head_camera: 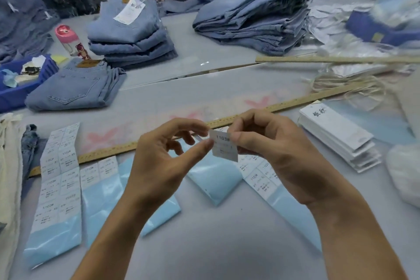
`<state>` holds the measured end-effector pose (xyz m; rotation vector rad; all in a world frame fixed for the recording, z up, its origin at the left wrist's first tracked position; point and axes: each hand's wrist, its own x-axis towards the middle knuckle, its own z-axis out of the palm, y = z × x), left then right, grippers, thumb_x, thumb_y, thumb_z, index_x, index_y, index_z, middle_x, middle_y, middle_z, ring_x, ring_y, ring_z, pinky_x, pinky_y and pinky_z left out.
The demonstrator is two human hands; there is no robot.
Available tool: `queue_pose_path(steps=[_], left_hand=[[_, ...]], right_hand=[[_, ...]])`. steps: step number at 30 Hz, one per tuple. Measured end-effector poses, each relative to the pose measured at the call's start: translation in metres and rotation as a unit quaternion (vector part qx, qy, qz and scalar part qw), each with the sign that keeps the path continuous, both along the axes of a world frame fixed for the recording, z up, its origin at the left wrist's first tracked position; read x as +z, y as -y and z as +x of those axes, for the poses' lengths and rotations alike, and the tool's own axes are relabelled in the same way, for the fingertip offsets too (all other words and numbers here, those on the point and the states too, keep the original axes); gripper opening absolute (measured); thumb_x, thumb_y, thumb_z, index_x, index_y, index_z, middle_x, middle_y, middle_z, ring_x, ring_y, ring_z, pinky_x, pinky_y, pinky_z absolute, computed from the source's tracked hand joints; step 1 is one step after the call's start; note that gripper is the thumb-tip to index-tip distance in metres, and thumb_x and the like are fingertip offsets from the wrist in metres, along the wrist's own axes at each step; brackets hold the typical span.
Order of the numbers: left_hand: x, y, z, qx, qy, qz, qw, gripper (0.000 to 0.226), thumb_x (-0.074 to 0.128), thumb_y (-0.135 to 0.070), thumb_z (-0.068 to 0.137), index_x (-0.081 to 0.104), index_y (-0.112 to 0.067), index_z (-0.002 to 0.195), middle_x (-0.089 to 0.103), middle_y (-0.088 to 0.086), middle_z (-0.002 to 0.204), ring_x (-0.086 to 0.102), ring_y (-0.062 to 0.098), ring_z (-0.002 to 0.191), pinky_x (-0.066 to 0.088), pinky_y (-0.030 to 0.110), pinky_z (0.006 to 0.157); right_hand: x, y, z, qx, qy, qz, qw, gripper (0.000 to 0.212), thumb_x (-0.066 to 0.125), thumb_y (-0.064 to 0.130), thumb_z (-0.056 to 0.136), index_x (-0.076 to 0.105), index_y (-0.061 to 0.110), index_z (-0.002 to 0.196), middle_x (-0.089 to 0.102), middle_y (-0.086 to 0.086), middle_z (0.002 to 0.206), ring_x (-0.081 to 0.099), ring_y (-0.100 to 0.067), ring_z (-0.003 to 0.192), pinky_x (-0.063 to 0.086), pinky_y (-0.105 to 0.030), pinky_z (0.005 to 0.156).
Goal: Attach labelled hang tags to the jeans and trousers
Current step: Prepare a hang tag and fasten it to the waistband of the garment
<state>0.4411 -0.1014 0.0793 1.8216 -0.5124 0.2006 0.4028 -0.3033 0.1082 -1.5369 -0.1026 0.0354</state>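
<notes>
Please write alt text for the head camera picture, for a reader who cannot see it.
Both hands pinch a small white sticker, the left hand at its left edge and the right hand at its right. Below lie label sheets on a grey table, with folded jeans behind.

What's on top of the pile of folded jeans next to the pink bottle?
A white paper tag lies on the top pair of the folded jeans, tied by a thin string near the waistband. Whether the lower pairs have tags is hidden by the folds.
</notes>
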Motion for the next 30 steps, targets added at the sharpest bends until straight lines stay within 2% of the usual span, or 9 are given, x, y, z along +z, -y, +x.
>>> queue_pose_path(steps=[3, 5, 6, 8, 10, 13, 17, 20, 30], left_hand=[[0.001, 0.012, 0.007, -0.029, -0.029, -0.043, 0.998, 0.01, 0.081, -0.022, 0.079, 0.078, -0.021, 0.089, 0.076, 0.0, 0.089, 0.063, 0.03, 0.077, 0.051, 0.056, 0.068], [0.004, 0.02, 0.01, -0.042, -0.042, -0.064, 0.996, 0.008, 0.08, -0.019, 0.078, 0.078, -0.018, 0.086, 0.076, 0.001, 0.085, 0.063, 0.036, 0.077, 0.052, 0.052, 0.067], [0.006, 0.024, 0.011, -0.047, -0.044, -0.067, 0.996, 0.007, 0.08, -0.018, 0.078, 0.077, -0.018, 0.085, 0.076, 0.001, 0.083, 0.064, 0.032, 0.075, 0.052, 0.047, 0.065], [0.008, 0.031, 0.014, -0.057, -0.046, -0.071, 0.995, 0.005, 0.077, -0.015, 0.079, 0.076, -0.017, 0.083, 0.075, -0.001, 0.079, 0.064, 0.017, 0.071, 0.052, 0.032, 0.062], [0.009, 0.038, 0.019, -0.066, -0.057, -0.089, 0.992, 0.006, 0.074, -0.01, 0.079, 0.075, -0.016, 0.078, 0.073, -0.003, 0.073, 0.062, 0.007, 0.066, 0.048, 0.018, 0.058], [0.008, 0.047, 0.025, -0.068, -0.076, -0.119, 0.988, 0.012, 0.074, -0.006, 0.076, 0.074, -0.018, 0.072, 0.07, -0.007, 0.067, 0.06, 0.004, 0.06, 0.044, 0.012, 0.056], [0.006, 0.057, 0.036, -0.063, -0.085, -0.13, 0.986, 0.007, 0.077, -0.024, 0.071, 0.076, -0.019, 0.075, 0.07, -0.007, 0.069, 0.057, 0.004, 0.059, 0.043, 0.012, 0.056], [0.004, 0.064, 0.043, -0.067, -0.087, -0.123, 0.986, 0.008, 0.077, -0.027, 0.073, 0.076, -0.019, 0.076, 0.071, -0.007, 0.07, 0.059, 0.005, 0.06, 0.044, 0.012, 0.056], [-0.003, 0.087, 0.053, -0.094, -0.115, -0.14, 0.979, 0.018, 0.084, -0.029, 0.07, 0.077, -0.015, 0.08, 0.07, -0.003, 0.071, 0.056, 0.01, 0.061, 0.044, 0.017, 0.058]], right_hand=[[-0.002, 0.008, 0.001, -0.011, -0.003, 0.044, 0.999, 0.003, 0.067, 0.01, 0.084, 0.064, 0.013, 0.083, 0.07, -0.007, 0.084, 0.063, -0.024, 0.081, 0.053, -0.033, 0.08], [-0.004, 0.012, 0.002, -0.024, -0.002, 0.077, 0.997, 0.003, 0.066, 0.013, 0.082, 0.064, 0.014, 0.081, 0.071, -0.023, 0.094, 0.061, -0.041, 0.085, 0.051, -0.04, 0.082], [-0.004, 0.013, 0.002, -0.027, -0.002, 0.088, 0.996, 0.004, 0.066, 0.012, 0.082, 0.063, 0.014, 0.081, 0.069, -0.026, 0.097, 0.061, -0.043, 0.087, 0.051, -0.041, 0.082], [-0.007, 0.017, 0.003, -0.044, -0.001, 0.091, 0.995, 0.008, 0.071, 0.009, 0.086, 0.065, 0.014, 0.085, 0.069, -0.022, 0.095, 0.063, -0.033, 0.089, 0.054, -0.041, 0.081], [-0.011, 0.021, 0.006, -0.098, 0.001, 0.09, 0.991, 0.01, 0.071, 0.009, 0.091, 0.069, 0.015, 0.099, 0.072, -0.01, 0.096, 0.066, -0.019, 0.091, 0.055, -0.037, 0.085], [-0.02, 0.029, 0.01, -0.183, 0.002, 0.107, 0.977, 0.034, 0.073, 0.018, 0.09, 0.067, 0.024, 0.122, 0.071, 0.003, 0.104, 0.066, -0.009, 0.097, 0.056, -0.027, 0.088], [-0.026, 0.031, 0.011, -0.188, -0.002, 0.069, 0.98, 0.014, 0.077, 0.02, 0.088, 0.075, 0.019, 0.102, 0.076, 0.003, 0.097, 0.068, -0.012, 0.094, 0.054, -0.024, 0.08], [-0.029, 0.037, 0.01, -0.202, 0.009, 0.054, 0.978, 0.002, 0.078, 0.016, 0.086, 0.077, 0.015, 0.088, 0.077, -0.001, 0.087, 0.069, -0.012, 0.086, 0.056, -0.023, 0.08], [-0.028, 0.05, 0.008, -0.223, 0.019, 0.024, 0.974, 0.006, 0.075, 0.011, 0.088, 0.074, 0.015, 0.083, 0.075, 0.004, 0.08, 0.064, -0.002, 0.072, 0.054, -0.015, 0.07]])
